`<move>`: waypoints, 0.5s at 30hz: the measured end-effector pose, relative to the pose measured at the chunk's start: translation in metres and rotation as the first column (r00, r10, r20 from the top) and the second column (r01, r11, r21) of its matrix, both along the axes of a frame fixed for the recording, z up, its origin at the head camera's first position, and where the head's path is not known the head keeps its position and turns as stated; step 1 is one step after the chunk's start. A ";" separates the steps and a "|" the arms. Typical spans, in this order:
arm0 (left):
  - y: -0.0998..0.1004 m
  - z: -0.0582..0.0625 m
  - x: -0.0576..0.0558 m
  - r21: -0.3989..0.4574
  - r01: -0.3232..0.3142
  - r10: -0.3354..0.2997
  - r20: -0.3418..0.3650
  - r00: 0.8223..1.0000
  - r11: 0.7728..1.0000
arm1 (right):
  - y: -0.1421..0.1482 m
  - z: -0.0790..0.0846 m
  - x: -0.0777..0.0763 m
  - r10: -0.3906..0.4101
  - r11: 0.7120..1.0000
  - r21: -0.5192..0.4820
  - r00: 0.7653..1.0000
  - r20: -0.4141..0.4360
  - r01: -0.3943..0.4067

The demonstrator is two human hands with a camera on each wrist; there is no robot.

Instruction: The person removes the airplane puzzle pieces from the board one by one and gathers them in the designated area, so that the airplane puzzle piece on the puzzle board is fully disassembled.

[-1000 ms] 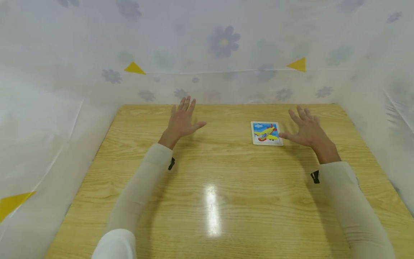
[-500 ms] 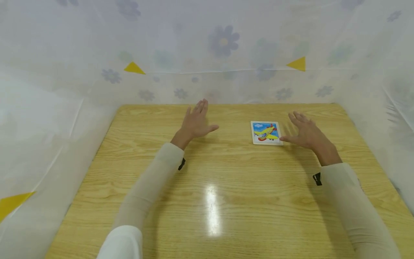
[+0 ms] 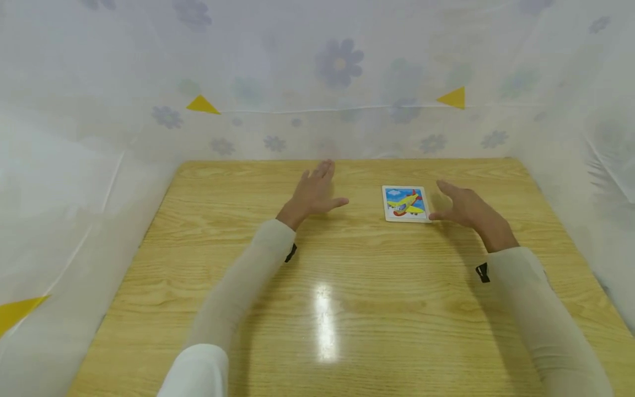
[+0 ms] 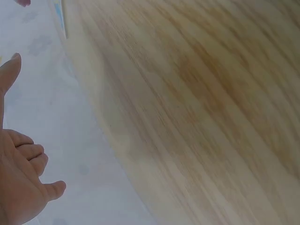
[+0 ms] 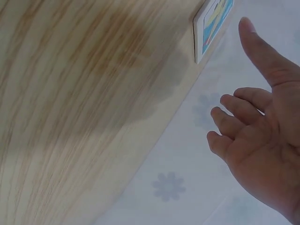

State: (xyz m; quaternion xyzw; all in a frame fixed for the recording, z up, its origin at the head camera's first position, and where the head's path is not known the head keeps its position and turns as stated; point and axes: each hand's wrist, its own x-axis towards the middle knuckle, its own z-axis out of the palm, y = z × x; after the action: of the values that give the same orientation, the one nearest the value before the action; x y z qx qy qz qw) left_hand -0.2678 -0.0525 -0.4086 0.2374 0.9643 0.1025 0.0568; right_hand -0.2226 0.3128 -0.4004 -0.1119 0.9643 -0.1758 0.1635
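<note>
A square picture board with a yellow and red airplane on blue (image 3: 405, 204) lies flat on the wooden table (image 3: 347, 259), right of centre toward the far edge. Just to its right hovers my right hand (image 3: 461, 207), thumb tip near the board's right edge; in the right wrist view that hand (image 5: 267, 131) holds nothing and its thumb looks apart from the board (image 5: 213, 26). My left hand (image 3: 313, 193) is over the table left of the board, thumb pointing toward it, nothing held. Only a sliver of the board (image 4: 61, 18) shows in the left wrist view.
A pale flowered curtain (image 3: 339, 63) hangs behind the table and along both sides. Yellow triangles (image 3: 203, 105) mark it. A bright light reflection shows on the tabletop.
My left hand has moved right, toward the board. The right hand has stayed beside the board, sinking slightly while its fingers bend inward. The board has not moved on the table.
</note>
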 end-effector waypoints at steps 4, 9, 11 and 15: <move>0.010 -0.002 0.001 0.001 0.039 -0.039 0.011 0.999 0.999 | -0.001 -0.004 -0.001 -0.003 1.000 0.000 1.000 0.029 0.003; 0.025 -0.004 0.002 -0.022 0.083 -0.082 0.020 0.996 0.996 | -0.001 -0.004 -0.002 -0.031 1.000 0.006 0.998 0.053 0.031; 0.030 -0.007 0.002 -0.047 0.101 -0.100 0.021 0.995 0.994 | -0.001 -0.005 -0.003 -0.036 0.999 0.004 0.997 0.069 0.036; 0.040 -0.014 0.004 -0.075 0.143 -0.142 0.019 0.990 0.987 | -0.001 -0.007 -0.002 -0.041 0.999 -0.003 0.994 0.104 0.042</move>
State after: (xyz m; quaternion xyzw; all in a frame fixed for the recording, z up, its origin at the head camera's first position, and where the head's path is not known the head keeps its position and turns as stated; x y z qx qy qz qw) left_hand -0.2636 -0.0123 -0.4230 0.3026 0.9477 0.0629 0.0796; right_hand -0.2250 0.3113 -0.4074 -0.0830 0.9562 -0.1870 0.2093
